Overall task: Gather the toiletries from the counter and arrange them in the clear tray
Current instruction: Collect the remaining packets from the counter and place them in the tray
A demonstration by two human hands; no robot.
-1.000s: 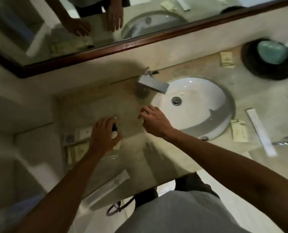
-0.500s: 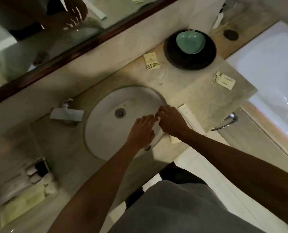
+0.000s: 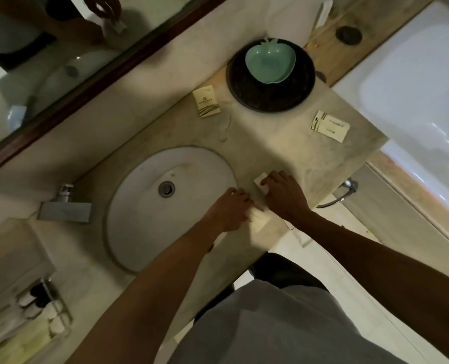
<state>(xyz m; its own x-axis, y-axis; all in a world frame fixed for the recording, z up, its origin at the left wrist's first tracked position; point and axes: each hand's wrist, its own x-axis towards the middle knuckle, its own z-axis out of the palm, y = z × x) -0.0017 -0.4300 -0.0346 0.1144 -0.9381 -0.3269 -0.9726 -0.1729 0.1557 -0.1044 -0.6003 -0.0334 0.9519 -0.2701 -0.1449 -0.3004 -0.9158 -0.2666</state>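
My right hand (image 3: 283, 197) curls over a long white packet (image 3: 260, 181) lying on the counter just right of the sink; the packet's far end pokes out past my fingers. My left hand (image 3: 230, 210) is beside it and pinches the edge of a cream sachet (image 3: 260, 219) at the sink rim. Two more sachets lie on the counter: one (image 3: 206, 101) near the back wall, one (image 3: 329, 126) near the right edge. The clear tray (image 3: 66, 317) sits at the lower left, holding small bottles (image 3: 56, 328) and flat packets.
A white sink (image 3: 150, 206) with a square faucet (image 3: 64, 210) fills the middle. A black dish (image 3: 270, 98) holding a green apple-shaped bowl (image 3: 270, 61) stands at the back. A bathtub (image 3: 415, 95) lies to the right, a towel ring (image 3: 341, 193) under the counter edge.
The view swung from the tray side to the right of the sink. My left hand left the tray, and both hands came onto the packets beside the basin.
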